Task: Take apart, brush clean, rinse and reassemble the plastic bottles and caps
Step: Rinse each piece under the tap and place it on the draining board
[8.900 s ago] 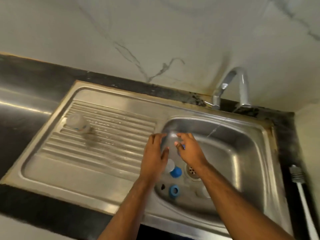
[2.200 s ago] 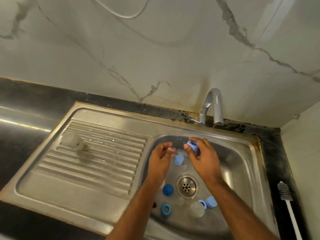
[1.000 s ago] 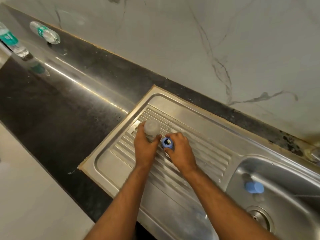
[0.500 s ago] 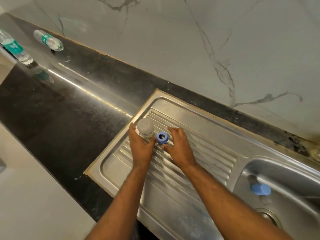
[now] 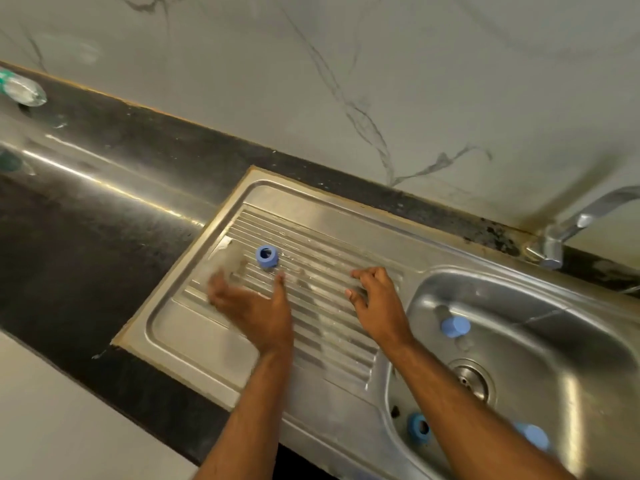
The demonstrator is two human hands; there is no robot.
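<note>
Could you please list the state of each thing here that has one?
Blue plastic cap on the steel draining board: lying loose, held by neither hand.
Left hand: open, blurred, holding nothing.
Right hand: open, holding nothing.
Chrome tap: no water visible.
Steel sink basin: holds loose blue caps.

A steel sink (image 5: 588, 341) with tap (image 5: 568, 226) sits in a black countertop (image 5: 104, 202) below a marble wall (image 5: 346, 64).
</note>
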